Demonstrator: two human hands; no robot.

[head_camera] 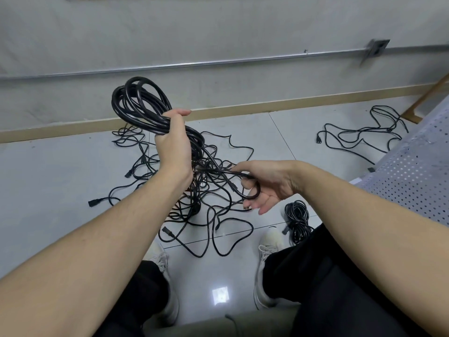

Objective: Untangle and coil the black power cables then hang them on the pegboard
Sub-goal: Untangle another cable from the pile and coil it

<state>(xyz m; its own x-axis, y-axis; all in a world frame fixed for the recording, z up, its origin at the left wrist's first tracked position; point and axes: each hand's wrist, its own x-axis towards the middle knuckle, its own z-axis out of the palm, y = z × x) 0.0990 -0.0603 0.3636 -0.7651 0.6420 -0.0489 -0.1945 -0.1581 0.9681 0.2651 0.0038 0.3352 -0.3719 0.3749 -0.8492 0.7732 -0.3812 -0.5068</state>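
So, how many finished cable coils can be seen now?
2: one coil gripped in the left hand, one bundled coil on the floor by the right shoe. Others may hide in the tangle.

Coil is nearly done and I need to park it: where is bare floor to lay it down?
Bare tile lies left of the tangled pile, up to the baseboard, and between the pile and the loose cable at right. Crowded: under both hands, and beside the right shoe, where a finished coil lies.
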